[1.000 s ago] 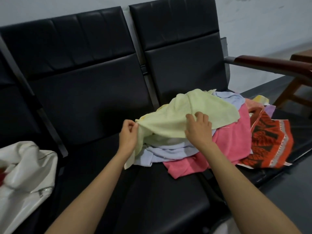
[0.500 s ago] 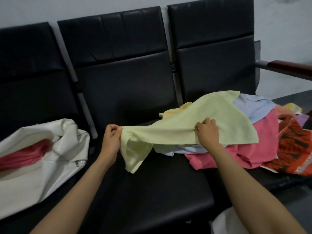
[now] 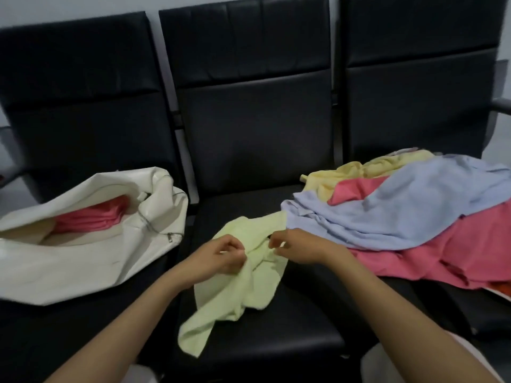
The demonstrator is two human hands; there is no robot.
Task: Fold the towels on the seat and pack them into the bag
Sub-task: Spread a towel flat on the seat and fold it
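A pale green towel lies crumpled on the middle black seat, its lower end hanging toward the front edge. My left hand pinches its upper edge. My right hand pinches the same edge a little to the right, fingers curled. On the right seat is a pile of towels: a light blue one on top, a pink one under it and a yellow one behind. A white bag lies open on the left seat with a folded pink towel inside.
Three black padded seats with tall backrests stand against a pale wall. An armrest shows at the far right edge. An orange patterned cloth peeks from under the pile at the right.
The green towel has come off the pile onto the middle seat and bunched up. Both hands moved down and closer together. The view has swung left, showing the whole bag.
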